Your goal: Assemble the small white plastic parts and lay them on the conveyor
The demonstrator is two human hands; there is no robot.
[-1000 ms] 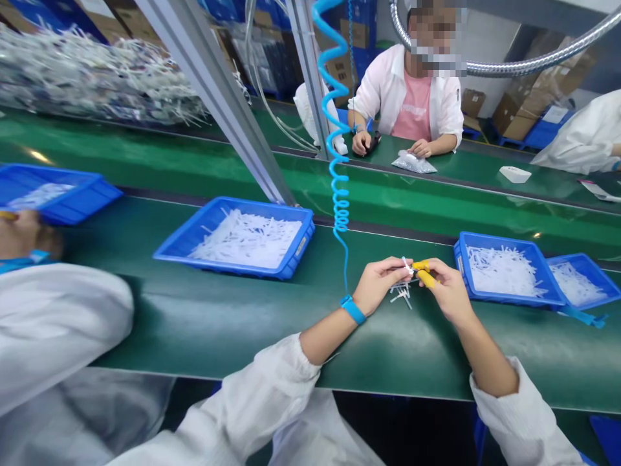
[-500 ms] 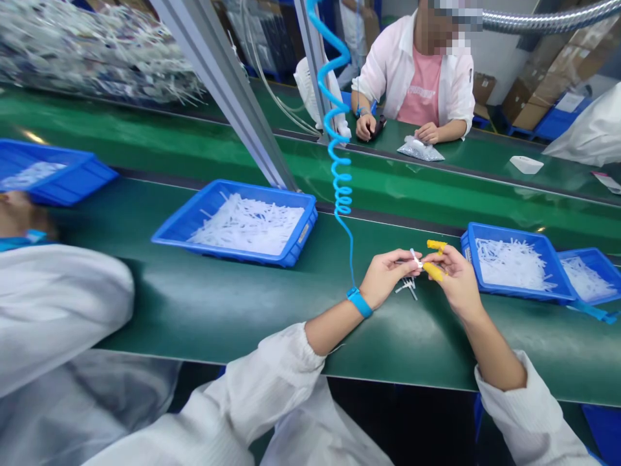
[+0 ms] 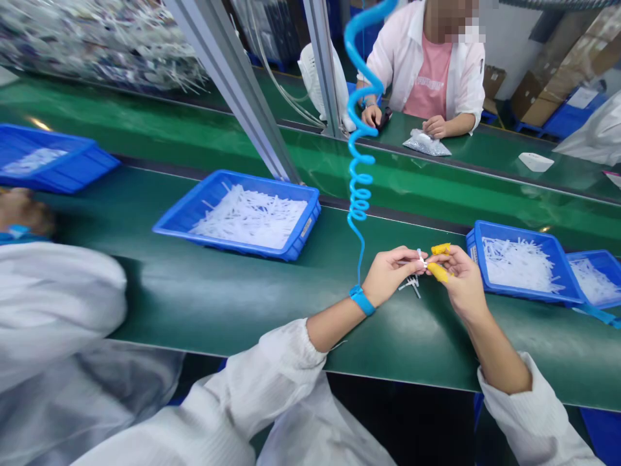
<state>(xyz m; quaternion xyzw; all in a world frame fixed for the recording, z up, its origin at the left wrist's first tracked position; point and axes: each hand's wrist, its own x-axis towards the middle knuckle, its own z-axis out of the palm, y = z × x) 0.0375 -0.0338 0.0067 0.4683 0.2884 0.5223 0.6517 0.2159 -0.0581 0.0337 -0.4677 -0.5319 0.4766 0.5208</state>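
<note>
My left hand [image 3: 392, 274], with a blue wrist strap [image 3: 361, 300] on its wrist, pinches a small white plastic strip [image 3: 420, 257] between thumb and fingers. Facing it, my right hand [image 3: 458, 275] wears yellow finger cots [image 3: 439, 272] on thumb and forefinger. Its fingertips close on the right end of the same strip, so both hands meet on it. Under my left fingers, several loose white strips [image 3: 412, 285] lie on the green work surface [image 3: 272, 317]. The exact shape of the held strip is too small to make out.
Blue trays of white strips stand to the left [image 3: 228, 249] and right [image 3: 528, 296], with a smaller tray [image 3: 601, 259] beyond. A coiled blue cord [image 3: 359, 188] hangs down to my strap. A co-worker's sleeve [image 3: 58, 298] is at left; another person [image 3: 427, 71] sits across.
The camera view has shifted slightly. My right fingers have come closer together onto the strip's end, where the yellow-tipped fingers were more spread before. The left hand keeps its pinch.
</note>
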